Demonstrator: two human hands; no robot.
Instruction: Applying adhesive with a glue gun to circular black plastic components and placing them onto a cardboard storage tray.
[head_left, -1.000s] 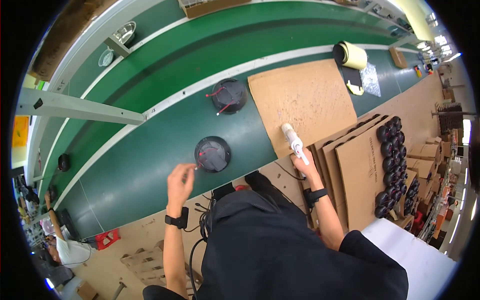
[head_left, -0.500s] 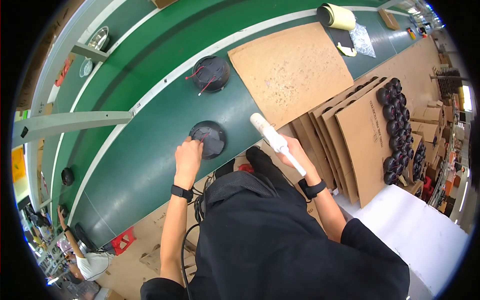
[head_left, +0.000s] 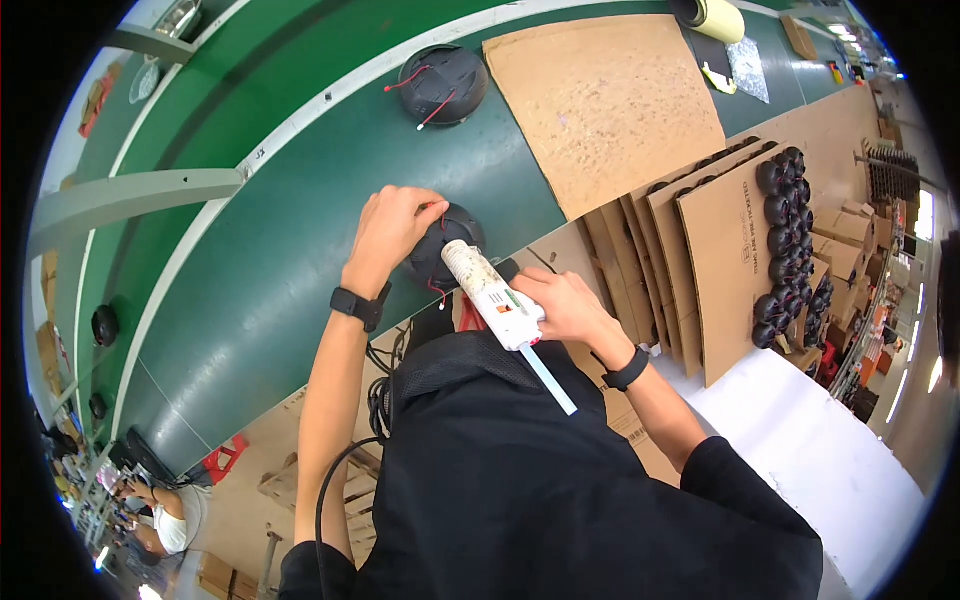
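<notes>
My left hand (head_left: pixel 392 232) grips a round black part (head_left: pixel 446 250) with red wires, lying at the near edge of the green conveyor belt (head_left: pixel 250 260). My right hand (head_left: pixel 565 305) holds a white glue gun (head_left: pixel 492 292) with a glue stick sticking out of its back. The gun's nozzle points at the black part and sits right over it. A second round black part (head_left: pixel 443 84) with red and white wires lies farther up the belt.
A large brown cardboard sheet (head_left: pixel 600 95) lies on the belt to the right. Stacked cardboard trays (head_left: pixel 720 230) holding several black round parts stand at the right. A yellow tape roll (head_left: pixel 718 18) is at the top. Another person (head_left: pixel 165 510) sits at lower left.
My left hand went from reaching toward the black part to gripping it. My right hand swung the glue gun leftward, and its nozzle is down over the part.
</notes>
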